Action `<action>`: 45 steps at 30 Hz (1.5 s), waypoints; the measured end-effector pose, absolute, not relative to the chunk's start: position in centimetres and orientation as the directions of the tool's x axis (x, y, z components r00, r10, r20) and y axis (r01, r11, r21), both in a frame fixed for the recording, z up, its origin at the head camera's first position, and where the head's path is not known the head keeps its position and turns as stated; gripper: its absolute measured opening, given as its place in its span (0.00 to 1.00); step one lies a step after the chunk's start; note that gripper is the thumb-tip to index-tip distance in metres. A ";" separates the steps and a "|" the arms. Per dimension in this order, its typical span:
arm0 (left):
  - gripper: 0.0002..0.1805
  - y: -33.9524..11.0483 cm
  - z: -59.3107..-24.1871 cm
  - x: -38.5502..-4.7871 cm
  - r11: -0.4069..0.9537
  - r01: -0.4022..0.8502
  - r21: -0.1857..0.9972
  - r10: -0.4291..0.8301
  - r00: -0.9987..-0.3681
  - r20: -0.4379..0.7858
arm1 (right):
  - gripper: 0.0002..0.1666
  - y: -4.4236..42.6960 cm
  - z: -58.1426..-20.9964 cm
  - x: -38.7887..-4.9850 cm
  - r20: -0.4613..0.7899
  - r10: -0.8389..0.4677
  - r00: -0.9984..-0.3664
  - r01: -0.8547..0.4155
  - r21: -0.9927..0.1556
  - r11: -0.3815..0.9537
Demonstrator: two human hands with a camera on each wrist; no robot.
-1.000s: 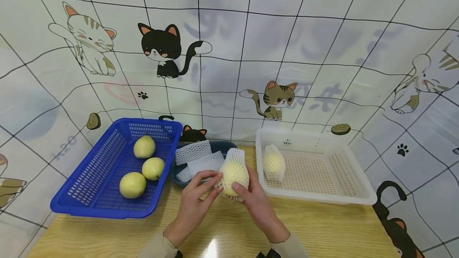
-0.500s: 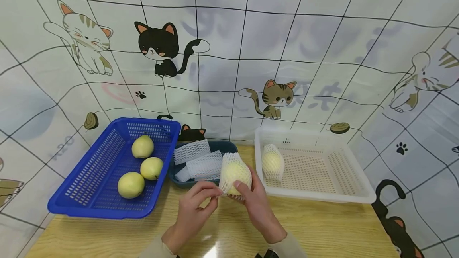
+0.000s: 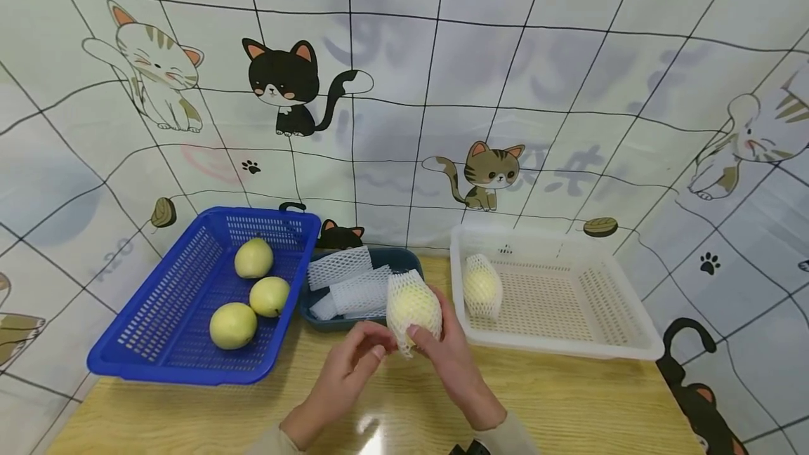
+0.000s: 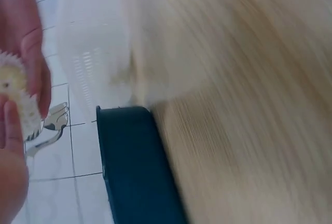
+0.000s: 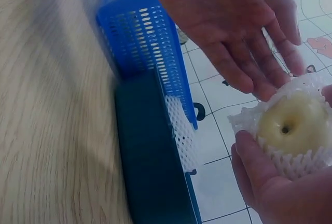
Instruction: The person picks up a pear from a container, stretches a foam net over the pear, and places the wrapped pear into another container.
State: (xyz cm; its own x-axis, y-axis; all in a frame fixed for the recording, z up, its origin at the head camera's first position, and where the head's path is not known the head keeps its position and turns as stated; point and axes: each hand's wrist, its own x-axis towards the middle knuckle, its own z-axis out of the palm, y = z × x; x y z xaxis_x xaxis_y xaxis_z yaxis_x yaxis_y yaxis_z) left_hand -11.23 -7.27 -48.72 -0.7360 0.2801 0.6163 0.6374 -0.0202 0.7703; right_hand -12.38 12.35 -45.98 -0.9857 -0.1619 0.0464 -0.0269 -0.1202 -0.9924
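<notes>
A yellow-green pear (image 3: pixel 413 311) in a white foam net sits in my right hand (image 3: pixel 458 364), the thumb on its near side. The pear's bare end (image 5: pixel 295 125) shows through the net's opening in the right wrist view. Beside it, the fingers of my left hand (image 3: pixel 344 371) are loosely bent; in the right wrist view that left hand (image 5: pixel 233 32) reaches toward the net's edge. I cannot tell whether its fingertips touch the net. In the left wrist view the netted pear (image 4: pixel 13 79) is partly cut off by the frame.
On the left, a blue basket (image 3: pixel 170 371) holds three bare pears (image 3: pixel 232 326). A dark teal tub (image 3: pixel 329 325) with several foam nets (image 3: pixel 360 291) stands behind the hands. At right, a white basket (image 3: pixel 569 350) holds one netted pear (image 3: pixel 482 288). All stand on a wooden table (image 3: pixel 537 399).
My left fingers pinched the net's lower edge half a second ago; now they have loosened and moved slightly down. The pear has tilted a little in my right hand.
</notes>
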 end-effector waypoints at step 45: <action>0.39 -6.0 -47.1 -13.1 -0.561 -0.254 0.788 0.286 -0.953 -0.103 | 0.03 12.4 -46.3 -12.5 0.799 -0.371 -0.474 -0.851 -0.306 0.427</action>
State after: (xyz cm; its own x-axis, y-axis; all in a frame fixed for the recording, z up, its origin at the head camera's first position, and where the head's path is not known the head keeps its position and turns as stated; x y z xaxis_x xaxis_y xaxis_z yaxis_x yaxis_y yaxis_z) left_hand -13.06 -5.99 -47.10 -0.9527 0.2860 -0.1030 -0.2535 -0.5606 0.7884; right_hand -12.54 12.40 -46.28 -0.4739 -0.3708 0.7987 -0.8506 0.4274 -0.3063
